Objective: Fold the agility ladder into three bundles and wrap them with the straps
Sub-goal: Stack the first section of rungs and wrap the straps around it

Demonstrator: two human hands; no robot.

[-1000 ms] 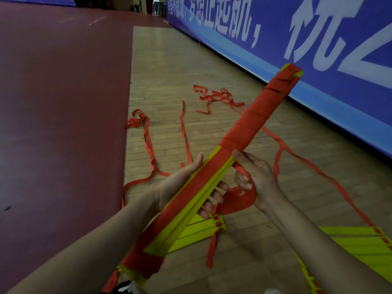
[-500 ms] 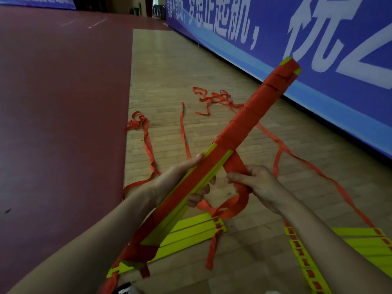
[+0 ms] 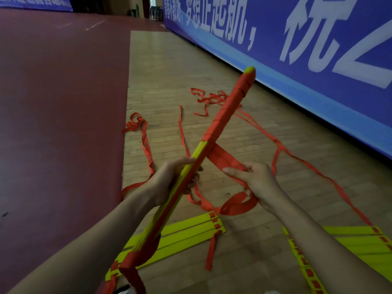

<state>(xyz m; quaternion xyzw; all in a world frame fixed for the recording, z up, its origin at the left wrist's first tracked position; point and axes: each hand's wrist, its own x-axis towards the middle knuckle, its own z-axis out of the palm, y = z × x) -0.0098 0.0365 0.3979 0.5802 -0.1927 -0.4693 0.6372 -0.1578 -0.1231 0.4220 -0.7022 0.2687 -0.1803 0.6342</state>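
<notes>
Red strap (image 3: 224, 159) pinched taut in our right hand (image 3: 257, 181) for winding; our left hand (image 3: 169, 181) grips the bundle (image 3: 197, 158) to steady it

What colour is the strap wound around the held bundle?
Red; the strap shows clearly in head view.

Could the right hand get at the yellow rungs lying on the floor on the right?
Probably, once it lets go: the right hand pinches the red strap coming off the bundle. Nothing lies over the yellow rungs but its own forearm.
</notes>
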